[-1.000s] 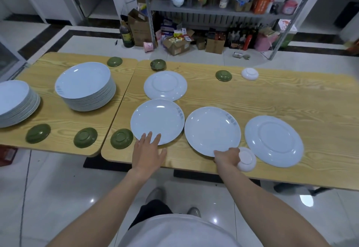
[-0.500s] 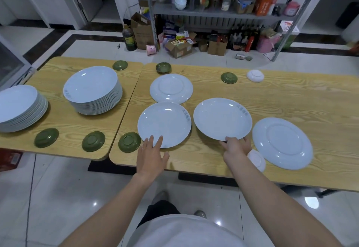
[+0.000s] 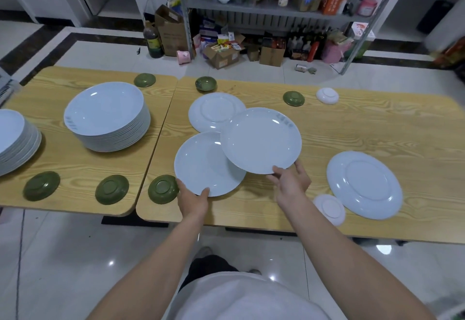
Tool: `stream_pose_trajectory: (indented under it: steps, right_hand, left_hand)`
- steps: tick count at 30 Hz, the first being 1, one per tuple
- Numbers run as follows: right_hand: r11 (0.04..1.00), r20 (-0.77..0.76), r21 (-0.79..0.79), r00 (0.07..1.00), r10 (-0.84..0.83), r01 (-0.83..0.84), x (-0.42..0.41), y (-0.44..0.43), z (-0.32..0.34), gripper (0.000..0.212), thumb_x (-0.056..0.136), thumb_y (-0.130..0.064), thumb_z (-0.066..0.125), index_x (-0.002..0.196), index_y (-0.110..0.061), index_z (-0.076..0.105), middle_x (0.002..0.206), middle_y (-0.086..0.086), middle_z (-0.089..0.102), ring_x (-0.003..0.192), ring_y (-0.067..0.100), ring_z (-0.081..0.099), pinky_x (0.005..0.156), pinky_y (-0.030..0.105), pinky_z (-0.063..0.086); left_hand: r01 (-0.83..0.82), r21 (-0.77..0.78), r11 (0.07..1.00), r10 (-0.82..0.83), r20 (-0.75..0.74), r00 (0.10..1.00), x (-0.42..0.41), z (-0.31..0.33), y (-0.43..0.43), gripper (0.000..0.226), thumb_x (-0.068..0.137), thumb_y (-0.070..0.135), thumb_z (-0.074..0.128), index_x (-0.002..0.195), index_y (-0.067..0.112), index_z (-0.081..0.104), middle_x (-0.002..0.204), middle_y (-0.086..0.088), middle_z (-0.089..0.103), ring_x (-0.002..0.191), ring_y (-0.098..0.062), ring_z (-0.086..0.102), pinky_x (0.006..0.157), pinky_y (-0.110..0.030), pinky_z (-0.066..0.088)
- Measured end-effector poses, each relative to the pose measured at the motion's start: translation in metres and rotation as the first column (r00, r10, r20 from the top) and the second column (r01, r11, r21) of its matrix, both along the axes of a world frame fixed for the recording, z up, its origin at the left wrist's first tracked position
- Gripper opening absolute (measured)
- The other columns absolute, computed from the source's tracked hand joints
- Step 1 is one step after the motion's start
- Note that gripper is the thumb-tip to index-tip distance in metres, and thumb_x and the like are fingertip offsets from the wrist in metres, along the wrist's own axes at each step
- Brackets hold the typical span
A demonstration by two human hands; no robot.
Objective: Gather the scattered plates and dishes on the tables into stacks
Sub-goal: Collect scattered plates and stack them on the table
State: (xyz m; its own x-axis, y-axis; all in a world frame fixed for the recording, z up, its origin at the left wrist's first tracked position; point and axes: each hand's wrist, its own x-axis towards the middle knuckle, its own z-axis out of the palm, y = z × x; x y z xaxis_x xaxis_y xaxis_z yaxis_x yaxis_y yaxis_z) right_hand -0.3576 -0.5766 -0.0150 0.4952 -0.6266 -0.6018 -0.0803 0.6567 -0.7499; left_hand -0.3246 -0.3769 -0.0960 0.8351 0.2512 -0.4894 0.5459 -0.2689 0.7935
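Note:
My right hand (image 3: pixel 290 181) grips the near rim of a pale blue plate (image 3: pixel 261 139) and holds it lifted, partly over a second pale blue plate (image 3: pixel 201 166). My left hand (image 3: pixel 192 197) holds the near edge of that second plate, thumb on top of the rim. An upside-down plate (image 3: pixel 214 110) lies behind them, partly covered. Another upside-down plate (image 3: pixel 364 183) lies to the right. Two tall plate stacks (image 3: pixel 108 115) (image 3: pixel 15 138) stand on the left table.
Green saucers (image 3: pixel 163 188) (image 3: pixel 112 189) (image 3: pixel 41 185) lie along the near edge, others (image 3: pixel 144 79) (image 3: pixel 205 83) (image 3: pixel 293 98) along the far edge. Small white dishes (image 3: pixel 329 209) (image 3: pixel 327 95) sit upside down. A cluttered shelf (image 3: pixel 264 10) and boxes stand beyond the tables.
My right hand lifted the middle plate and carried it left, over the neighbouring plate. My left hand moved from lying flat by that plate's rim to holding its edge.

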Motion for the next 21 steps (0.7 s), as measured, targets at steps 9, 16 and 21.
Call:
stream_pose_trajectory:
  steps: [9,16,21]
  right_hand:
    - [0.998,0.046,-0.027,0.998,0.054,-0.053,0.021,0.012,0.012,0.077,0.078,0.021,0.065,0.145,-0.012,0.046,0.098,-0.006,0.065,0.099,0.025,0.070,0.061,0.029,0.060]
    - [0.994,0.092,-0.056,0.990,0.104,-0.099,0.028,0.015,0.025,0.078,0.078,0.020,0.067,0.146,-0.010,0.044,0.090,-0.010,0.069,0.087,0.019,0.073,0.071,0.037,0.062]
    - [0.985,0.139,-0.089,0.978,0.157,-0.146,0.031,0.014,0.039,0.079,0.079,0.019,0.067,0.147,-0.010,0.042,0.092,-0.009,0.073,0.090,0.019,0.074,0.078,0.043,0.061]
  left_hand:
    - [-0.240,-0.293,0.926,0.238,-0.045,0.970,0.016,-0.012,-0.001,0.091,0.080,-0.013,0.065,0.144,0.043,0.033,0.130,0.006,0.052,0.124,-0.029,0.052,0.092,-0.053,0.055]
    - [-0.321,-0.464,0.826,0.322,-0.079,0.943,0.020,-0.005,0.008,0.091,0.080,-0.026,0.057,0.146,0.035,0.043,0.129,0.003,0.057,0.115,-0.027,0.057,0.068,-0.039,0.062]
    - [-0.301,-0.565,0.768,0.312,-0.080,0.947,0.020,0.014,0.018,0.093,0.081,-0.026,0.057,0.149,0.035,0.039,0.133,-0.001,0.056,0.115,-0.028,0.058,0.063,-0.034,0.061]
